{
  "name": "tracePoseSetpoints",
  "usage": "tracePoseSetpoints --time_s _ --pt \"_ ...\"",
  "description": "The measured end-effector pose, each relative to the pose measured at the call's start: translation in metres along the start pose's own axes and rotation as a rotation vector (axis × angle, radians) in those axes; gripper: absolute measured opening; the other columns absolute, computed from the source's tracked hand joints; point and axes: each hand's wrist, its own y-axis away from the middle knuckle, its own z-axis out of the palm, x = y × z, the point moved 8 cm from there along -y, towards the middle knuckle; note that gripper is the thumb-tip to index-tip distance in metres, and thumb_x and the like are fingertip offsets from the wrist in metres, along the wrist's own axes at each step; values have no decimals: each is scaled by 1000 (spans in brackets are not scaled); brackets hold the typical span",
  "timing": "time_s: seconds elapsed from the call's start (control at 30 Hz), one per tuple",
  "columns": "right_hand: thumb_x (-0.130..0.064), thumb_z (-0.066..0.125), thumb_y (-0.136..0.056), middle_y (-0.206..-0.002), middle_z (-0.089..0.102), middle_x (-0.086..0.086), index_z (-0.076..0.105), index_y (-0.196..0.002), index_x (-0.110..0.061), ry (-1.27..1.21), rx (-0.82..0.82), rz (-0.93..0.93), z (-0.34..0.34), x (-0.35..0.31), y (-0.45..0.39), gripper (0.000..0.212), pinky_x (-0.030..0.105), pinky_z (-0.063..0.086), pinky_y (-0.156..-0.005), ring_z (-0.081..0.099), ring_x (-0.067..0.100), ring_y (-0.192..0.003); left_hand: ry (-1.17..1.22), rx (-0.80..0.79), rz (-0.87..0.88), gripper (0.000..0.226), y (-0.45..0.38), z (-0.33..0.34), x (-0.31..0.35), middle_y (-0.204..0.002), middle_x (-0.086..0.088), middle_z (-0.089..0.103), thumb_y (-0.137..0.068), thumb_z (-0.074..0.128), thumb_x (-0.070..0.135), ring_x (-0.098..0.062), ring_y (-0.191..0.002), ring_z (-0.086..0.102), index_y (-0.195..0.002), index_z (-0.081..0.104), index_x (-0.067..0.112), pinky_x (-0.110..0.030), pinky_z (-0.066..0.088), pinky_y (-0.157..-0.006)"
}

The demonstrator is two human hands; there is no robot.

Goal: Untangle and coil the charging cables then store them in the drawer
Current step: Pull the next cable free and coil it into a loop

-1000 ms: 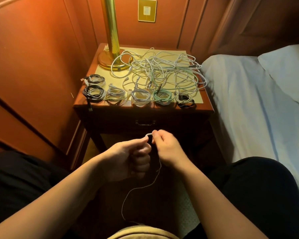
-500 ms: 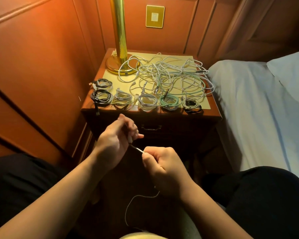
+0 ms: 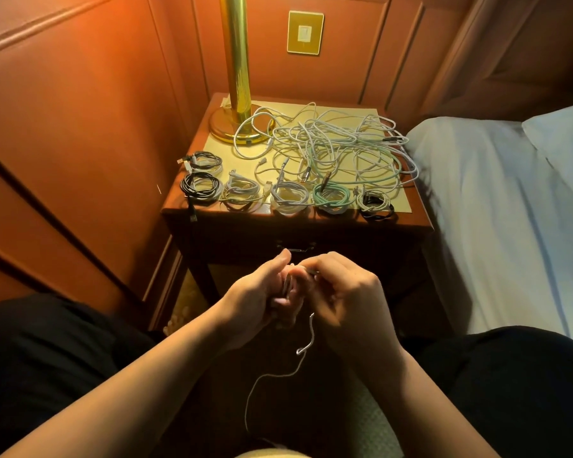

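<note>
My left hand point(image 3: 262, 289) and my right hand point(image 3: 341, 292) meet in front of the nightstand drawer point(image 3: 295, 247), which is closed. Both grip one thin white cable point(image 3: 306, 345); its loose end hangs down between my knees. On the nightstand top point(image 3: 407, 209) a tangle of white and pale green cables point(image 3: 331, 143) lies at the back. Along the front edge sit several coiled cables: a black coil point(image 3: 201, 186), white coils point(image 3: 290, 195), a green coil point(image 3: 331, 196) and a black-and-white coil point(image 3: 376, 203).
A brass lamp base point(image 3: 235, 127) stands at the nightstand's back left. Orange wood panelling closes the left side and back. A bed with a white sheet point(image 3: 493, 209) lies right. My dark-clothed knees frame the bottom of the view.
My hands, apart half a second ago with the cable stretched between them, have come together again below the drawer handle. The hanging cable end is shorter.
</note>
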Motion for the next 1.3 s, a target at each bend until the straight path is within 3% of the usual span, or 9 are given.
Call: tracePoseSetpoints --time_s 0.17,0.27,0.5,0.63,0.73,0.83,1.0,1.13,1.3 --pt "-28 82 -91 -80 69 -8 73 -96 -20 -188 96 177 -9 22 -4 12 34 51 -55 65 16 -68 204 -110 -46 51 2 10 0 -51 3 23 -100 35 51 -13 -47 18 -60 39 19 -31 15 -49" --pt "-33 74 -95 -82 73 -2 75 -98 -19 -428 -17 309 11 30 -6 15 33 54 -58 69 20 -71 329 -113 -53 49 3 10 1 -49 4 24 -101 37 46 -14 -45 17 -60 38 19 -29 18 -47" --pt "-45 52 -103 -91 74 11 74 -100 -20 -613 -276 421 47 36 -19 34 57 56 -80 70 23 -85 520 -121 53 46 4 8 32 -54 5 26 -107 37 41 -12 -51 21 -68 43 17 -29 22 -53" --pt "-38 55 -98 -89 74 13 73 -97 -15 -600 -377 363 52 28 -60 30 55 56 -78 68 23 -80 578 2 190 45 -7 -10 84 -60 4 33 -108 36 39 -11 -55 34 -73 51 16 -25 42 -56" --pt "-37 55 -94 -66 66 4 68 -73 -21 -565 -410 299 47 17 -108 29 35 53 -60 63 17 -60 708 144 314 49 -25 -35 132 -60 3 37 -110 32 35 -11 -52 39 -72 54 13 -26 47 -52" --pt "-20 53 -104 -56 56 6 67 -71 -14 -560 -385 262 34 11 -156 36 28 44 -49 52 17 -49 805 183 405 47 -46 -49 174 -59 0 46 -110 32 30 -13 -50 48 -75 56 9 -23 51 -53" --pt "-23 50 -101 -49 47 7 66 -70 1 -625 -596 257 35 12 -198 42 24 34 -41 43 17 -40 705 222 607 44 -69 -76 224 -72 -7 66 -113 32 26 -18 -67 67 -88 62 6 -33 61 -73" --pt "-41 50 -91 -53 52 -5 67 -61 -20 -248 -481 14 17 6 -222 40 31 36 -52 47 10 -49 418 287 623 47 -77 -91 231 -80 -8 70 -113 28 29 -20 -80 71 -95 63 4 -37 58 -85" --pt "-39 48 -90 -55 56 -3 63 -63 -16 92 -337 -215 -9 -8 -239 38 22 36 -47 51 9 -48 -3 436 493 49 -81 -94 223 -81 -6 72 -113 29 31 -15 -78 72 -97 67 5 -24 55 -66"
